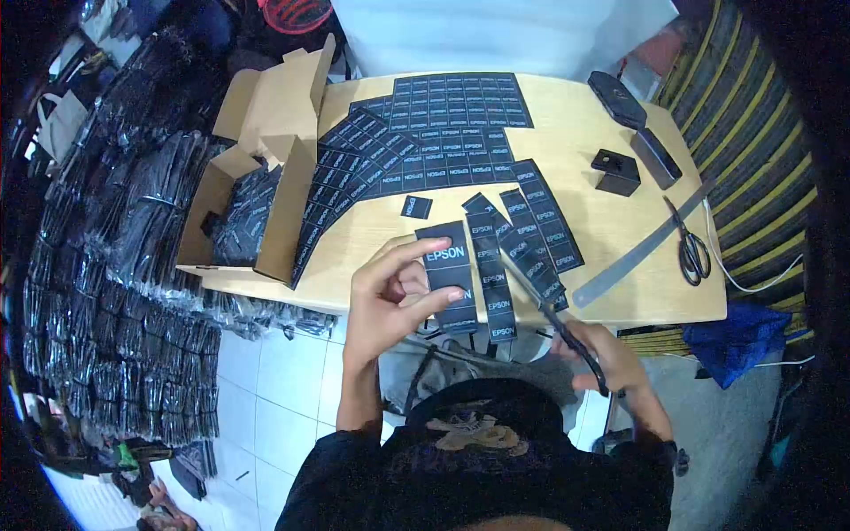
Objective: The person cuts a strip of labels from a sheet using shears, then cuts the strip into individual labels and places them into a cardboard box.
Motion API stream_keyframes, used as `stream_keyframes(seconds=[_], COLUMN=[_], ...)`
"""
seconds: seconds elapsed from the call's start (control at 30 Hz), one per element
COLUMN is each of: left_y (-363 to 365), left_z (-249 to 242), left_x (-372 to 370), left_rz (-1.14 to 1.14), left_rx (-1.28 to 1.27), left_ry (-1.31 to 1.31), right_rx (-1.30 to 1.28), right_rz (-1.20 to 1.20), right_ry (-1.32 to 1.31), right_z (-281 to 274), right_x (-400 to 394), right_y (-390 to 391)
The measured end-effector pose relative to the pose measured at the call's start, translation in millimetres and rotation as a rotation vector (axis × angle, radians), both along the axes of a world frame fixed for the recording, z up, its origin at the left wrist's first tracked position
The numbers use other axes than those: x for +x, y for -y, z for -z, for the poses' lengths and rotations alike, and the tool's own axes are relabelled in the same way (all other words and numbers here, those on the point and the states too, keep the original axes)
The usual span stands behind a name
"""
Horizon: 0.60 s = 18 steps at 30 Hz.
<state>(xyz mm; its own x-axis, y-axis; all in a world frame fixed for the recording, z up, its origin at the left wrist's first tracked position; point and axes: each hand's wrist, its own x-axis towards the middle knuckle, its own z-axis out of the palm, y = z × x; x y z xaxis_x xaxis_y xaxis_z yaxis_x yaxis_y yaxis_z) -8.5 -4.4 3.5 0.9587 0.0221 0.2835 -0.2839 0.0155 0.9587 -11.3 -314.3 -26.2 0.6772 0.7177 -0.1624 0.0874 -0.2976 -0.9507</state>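
Note:
My left hand (pixel 398 296) pinches a black strip of EPSON labels (pixel 447 281) between thumb and fingers, held over the table's front edge. My right hand (pixel 602 358) grips black-handled scissors (pixel 553 319), their blades pointing up and left toward other label strips. Just right of the held strip is another narrow strip (pixel 492 279). A single cut label (pixel 417 207) lies on the table above my left hand. Wider label strips (pixel 549 217) rest to the right, and large label sheets (pixel 460 102) overlap at the back.
An open cardboard box (pixel 288 208) with cut labels stands left on the wooden table (pixel 354 257). To the right are a metal ruler (pixel 633 257), a second pair of scissors (pixel 691 248), a black holder (pixel 615 173) and black cases. Wrapped bundles (pixel 150 265) are stacked at left.

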Motion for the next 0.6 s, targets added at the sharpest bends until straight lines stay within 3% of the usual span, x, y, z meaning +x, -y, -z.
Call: stream_keyframes(seconds=[0.03,0.23,0.33,0.5,0.6], left_y=[-2.3,-4.0,-5.6,-6.8,-5.7], left_z=[-2.2,-8.8,-8.3,-7.7,-5.8], left_x=[1.2,5.3,5.9,10.0,13.4], left_rz=[0.040,0.295,0.401,0.514,0.572], left_rx=[0.056,0.316,0.321,0.246,0.262], left_ry=[0.019,-0.038,-0.220,-0.289,-0.110], right_rx=[-0.130,-0.069,-0.043,-0.050,-0.009], right_rz=[-0.087,-0.216,-0.246,-0.315,-0.320], right_ry=[0.043,0.061,0.029,0.041,0.055], right_z=[-2.1,-16.3,-24.5,-25.4,-19.0], right_x=[0.3,5.2,12.0,16.7,16.3], right_y=[5.7,9.8,8.3,6.6,7.1])
